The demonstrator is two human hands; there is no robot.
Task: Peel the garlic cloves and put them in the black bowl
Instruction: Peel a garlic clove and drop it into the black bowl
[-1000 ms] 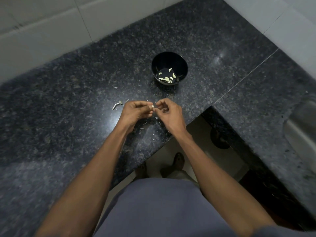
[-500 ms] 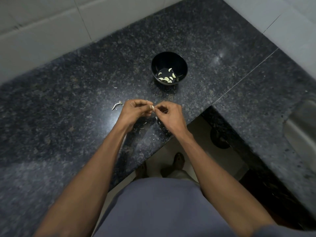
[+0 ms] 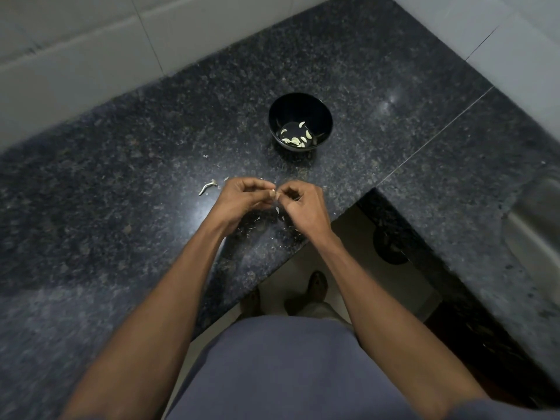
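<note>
On inspection, the black bowl (image 3: 300, 122) already held a small heap of peeled cloves (image 3: 295, 137), and loose skin scraps (image 3: 208, 187) lay on the counter (image 3: 121, 177) near my hands. My left hand (image 3: 242, 198) and right hand (image 3: 304, 204) met fingertip to fingertip, both pinching one garlic clove (image 3: 274, 193) above the counter's near edge, well short of the bowl. I judged that clove partly peeled and not yet delivered; whether others awaited, I could not tell.

You've got no readable text, labels, brands or numbers anywhere here, not on the black bowl (image 3: 300, 121), not on the granite counter (image 3: 121, 183).
</note>
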